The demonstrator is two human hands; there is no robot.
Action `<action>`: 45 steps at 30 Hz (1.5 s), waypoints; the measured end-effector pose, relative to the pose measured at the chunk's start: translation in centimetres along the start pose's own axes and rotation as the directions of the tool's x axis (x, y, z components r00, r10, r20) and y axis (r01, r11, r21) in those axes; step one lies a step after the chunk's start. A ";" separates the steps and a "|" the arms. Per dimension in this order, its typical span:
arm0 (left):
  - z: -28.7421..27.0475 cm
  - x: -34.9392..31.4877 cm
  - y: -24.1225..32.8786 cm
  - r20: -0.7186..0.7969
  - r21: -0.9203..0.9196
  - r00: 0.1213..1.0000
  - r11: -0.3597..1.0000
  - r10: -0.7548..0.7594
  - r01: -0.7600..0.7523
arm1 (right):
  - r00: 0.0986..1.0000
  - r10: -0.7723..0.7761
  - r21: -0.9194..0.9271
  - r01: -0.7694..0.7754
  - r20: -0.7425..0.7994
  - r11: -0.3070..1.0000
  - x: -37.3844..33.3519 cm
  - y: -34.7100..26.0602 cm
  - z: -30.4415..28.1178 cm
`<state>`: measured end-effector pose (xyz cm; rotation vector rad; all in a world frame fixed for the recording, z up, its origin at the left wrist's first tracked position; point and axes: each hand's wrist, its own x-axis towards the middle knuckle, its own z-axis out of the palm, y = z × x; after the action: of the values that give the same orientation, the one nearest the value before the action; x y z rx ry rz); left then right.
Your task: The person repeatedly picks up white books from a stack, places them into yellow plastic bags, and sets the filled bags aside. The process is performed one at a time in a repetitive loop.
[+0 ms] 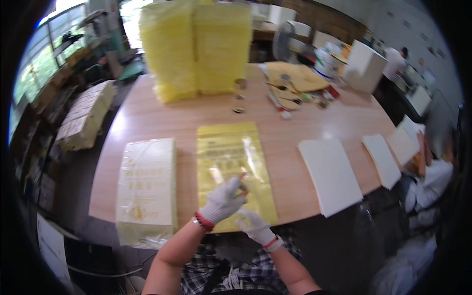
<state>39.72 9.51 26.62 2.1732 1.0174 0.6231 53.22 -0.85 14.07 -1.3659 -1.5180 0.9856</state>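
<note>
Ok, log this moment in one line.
left hand: gloved, over yellow bag | right hand: gloved, near bag's lower edge | plastic-wrapped stack: left of bag

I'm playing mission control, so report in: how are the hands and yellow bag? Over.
Left hand over yellow bag, grip unclear. Right hand by its near edge. Bag flat; wrapped pack apart, left, not blocking.
</note>
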 end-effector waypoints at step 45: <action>11.5 -11.8 8.3 0.499 0.206 0.862 0.979 -0.094 -0.012 | 0.762 0.455 0.666 -0.043 -0.460 0.745 -14.3 4.0 -3.1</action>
<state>44.25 -8.02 23.20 2.3019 0.8587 -0.0926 58.08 -14.66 10.17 -1.2336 -0.4348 0.9708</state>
